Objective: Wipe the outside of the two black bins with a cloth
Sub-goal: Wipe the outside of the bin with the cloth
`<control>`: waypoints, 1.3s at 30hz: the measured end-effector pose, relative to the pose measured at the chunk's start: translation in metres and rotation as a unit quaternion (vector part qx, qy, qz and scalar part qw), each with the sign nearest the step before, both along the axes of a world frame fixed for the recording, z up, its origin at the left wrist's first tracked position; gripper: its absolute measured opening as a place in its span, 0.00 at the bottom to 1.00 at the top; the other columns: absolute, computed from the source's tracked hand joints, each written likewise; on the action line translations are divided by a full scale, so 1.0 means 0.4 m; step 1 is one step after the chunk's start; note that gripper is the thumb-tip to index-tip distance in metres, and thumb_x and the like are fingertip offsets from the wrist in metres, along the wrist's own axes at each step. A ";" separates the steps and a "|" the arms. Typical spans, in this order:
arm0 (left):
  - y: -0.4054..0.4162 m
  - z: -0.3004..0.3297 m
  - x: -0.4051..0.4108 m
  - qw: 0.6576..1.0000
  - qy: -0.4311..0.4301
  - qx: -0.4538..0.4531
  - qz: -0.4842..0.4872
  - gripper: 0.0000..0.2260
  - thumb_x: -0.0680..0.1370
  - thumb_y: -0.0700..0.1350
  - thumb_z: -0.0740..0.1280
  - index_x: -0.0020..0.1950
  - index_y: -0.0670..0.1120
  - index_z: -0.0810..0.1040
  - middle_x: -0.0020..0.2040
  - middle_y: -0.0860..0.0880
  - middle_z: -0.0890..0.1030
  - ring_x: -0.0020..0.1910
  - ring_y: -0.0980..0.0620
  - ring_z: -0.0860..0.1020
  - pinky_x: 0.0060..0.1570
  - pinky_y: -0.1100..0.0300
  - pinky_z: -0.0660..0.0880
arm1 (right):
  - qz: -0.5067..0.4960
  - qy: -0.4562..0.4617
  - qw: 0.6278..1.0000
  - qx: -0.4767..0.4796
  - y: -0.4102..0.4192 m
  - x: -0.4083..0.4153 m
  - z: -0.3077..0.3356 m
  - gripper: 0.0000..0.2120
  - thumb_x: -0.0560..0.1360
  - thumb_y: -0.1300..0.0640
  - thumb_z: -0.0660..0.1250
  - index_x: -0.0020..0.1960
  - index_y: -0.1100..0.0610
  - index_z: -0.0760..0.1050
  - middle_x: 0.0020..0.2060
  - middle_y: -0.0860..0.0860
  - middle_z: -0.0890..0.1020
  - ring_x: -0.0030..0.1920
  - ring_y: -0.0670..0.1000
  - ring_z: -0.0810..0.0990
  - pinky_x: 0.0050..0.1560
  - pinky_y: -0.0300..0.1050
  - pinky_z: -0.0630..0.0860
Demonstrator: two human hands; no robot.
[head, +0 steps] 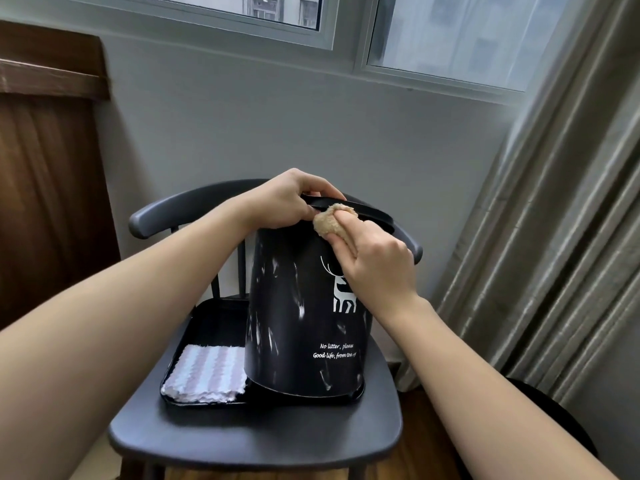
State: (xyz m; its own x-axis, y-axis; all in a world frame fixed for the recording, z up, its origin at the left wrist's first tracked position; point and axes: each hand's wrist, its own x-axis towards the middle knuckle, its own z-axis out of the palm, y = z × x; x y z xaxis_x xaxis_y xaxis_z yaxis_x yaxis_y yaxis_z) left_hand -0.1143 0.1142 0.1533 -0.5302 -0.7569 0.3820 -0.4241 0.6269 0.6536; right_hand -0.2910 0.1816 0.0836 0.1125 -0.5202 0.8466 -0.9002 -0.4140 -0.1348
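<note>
Now | left hand grips bin rim | right hand pinches cloth | print: "No litter, please"

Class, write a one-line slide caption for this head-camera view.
Left hand steadies the black bin by its rim while the right hand rubs a tan cloth just below it.

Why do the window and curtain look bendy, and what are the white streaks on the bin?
Head view: the wide lens bends the window frame and curtain near the edges; daylight is soft and grey; the bin streaks look like a printed marble pattern, not glare.
</note>
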 end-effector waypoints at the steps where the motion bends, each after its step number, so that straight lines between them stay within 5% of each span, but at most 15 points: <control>1: -0.001 0.002 0.001 1.000 0.001 0.000 0.003 0.17 0.77 0.32 0.71 0.59 0.52 0.82 0.52 0.58 0.83 0.50 0.69 0.79 0.52 0.77 0.71 | -0.002 0.003 1.000 0.000 0.000 0.003 0.002 0.16 0.79 0.47 0.67 0.64 0.51 0.79 0.41 0.53 0.83 0.41 0.57 0.83 0.35 0.53 0.79; 6: 0.004 0.005 0.005 1.000 -0.016 0.012 0.023 0.18 0.79 0.32 0.68 0.60 0.54 0.82 0.51 0.50 0.82 0.49 0.56 0.80 0.53 0.66 0.78 | -0.055 0.002 0.998 0.019 0.003 -0.029 -0.003 0.15 0.79 0.47 0.67 0.64 0.49 0.78 0.42 0.51 0.83 0.41 0.58 0.82 0.35 0.50 0.77; 13: 0.023 0.002 -0.026 0.992 -0.081 -0.052 0.084 0.23 0.77 0.30 0.60 0.64 0.54 0.78 0.58 0.52 0.80 0.61 0.47 0.77 0.65 0.52 0.73 | -0.047 -0.020 0.998 0.034 -0.008 -0.015 0.012 0.16 0.79 0.44 0.64 0.65 0.47 0.76 0.46 0.50 0.84 0.47 0.60 0.82 0.42 0.52 0.78; 18: 0.031 -0.006 -0.012 0.984 -0.138 -0.041 0.107 0.29 0.79 0.36 0.62 0.72 0.64 0.71 0.50 0.69 0.69 0.62 0.55 0.64 0.67 0.57 0.56 | -0.006 -0.008 0.996 0.094 -0.006 -0.061 -0.022 0.19 0.80 0.44 0.63 0.70 0.42 0.72 0.46 0.50 0.80 0.50 0.55 0.80 0.44 0.50 0.75; 22: 0.027 -0.007 0.007 0.988 -0.124 -0.030 0.087 0.27 0.78 0.38 0.70 0.71 0.63 0.72 0.59 0.62 0.76 0.65 0.55 0.71 0.74 0.49 0.64 | 0.049 -0.004 0.992 0.115 0.000 -0.085 -0.032 0.18 0.80 0.48 0.65 0.69 0.46 0.73 0.48 0.50 0.81 0.52 0.54 0.79 0.47 0.50 0.75; 25: 0.023 -0.005 0.011 0.993 -0.101 -0.025 0.061 0.28 0.76 0.36 0.71 0.71 0.60 0.75 0.65 0.58 0.79 0.65 0.56 0.76 0.70 0.51 0.71 | 0.063 -0.020 0.993 0.098 -0.020 -0.076 -0.005 0.17 0.79 0.50 0.66 0.67 0.48 0.72 0.54 0.49 0.82 0.54 0.54 0.79 0.48 0.48 0.73; 30: 0.015 -0.009 0.017 0.995 -0.083 -0.013 0.057 0.28 0.76 0.36 0.71 0.69 0.61 0.75 0.64 0.58 0.80 0.62 0.57 0.78 0.67 0.54 0.74 | 0.068 -0.008 0.996 0.061 -0.020 -0.070 -0.005 0.16 0.78 0.50 0.69 0.64 0.53 0.77 0.48 0.52 0.83 0.49 0.55 0.80 0.49 0.51 0.77; 34: 0.013 -0.012 0.020 0.995 -0.082 -0.015 0.059 0.27 0.77 0.36 0.71 0.68 0.64 0.75 0.62 0.61 0.79 0.60 0.59 0.78 0.65 0.57 0.75 | 0.087 0.050 0.994 0.031 0.001 -0.087 -0.029 0.15 0.77 0.51 0.71 0.62 0.54 0.81 0.38 0.52 0.79 0.40 0.55 0.78 0.39 0.53 0.78; 39: 0.014 -0.015 0.022 0.996 -0.076 -0.017 0.051 0.27 0.76 0.35 0.71 0.69 0.61 0.76 0.62 0.62 0.79 0.62 0.59 0.77 0.68 0.54 0.73 | 0.059 0.034 0.997 0.033 -0.023 -0.067 0.016 0.16 0.78 0.49 0.69 0.64 0.50 0.79 0.41 0.51 0.79 0.45 0.54 0.78 0.41 0.46 0.73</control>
State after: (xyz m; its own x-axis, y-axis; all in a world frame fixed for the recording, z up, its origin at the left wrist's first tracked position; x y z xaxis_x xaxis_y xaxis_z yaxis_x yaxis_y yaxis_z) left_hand -0.1055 0.1200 0.1473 -0.5044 -0.7984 0.3288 -0.5799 0.5954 0.5561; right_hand -0.3176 0.1725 0.0901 0.2313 -0.5551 0.7990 -0.8539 -0.5094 -0.1067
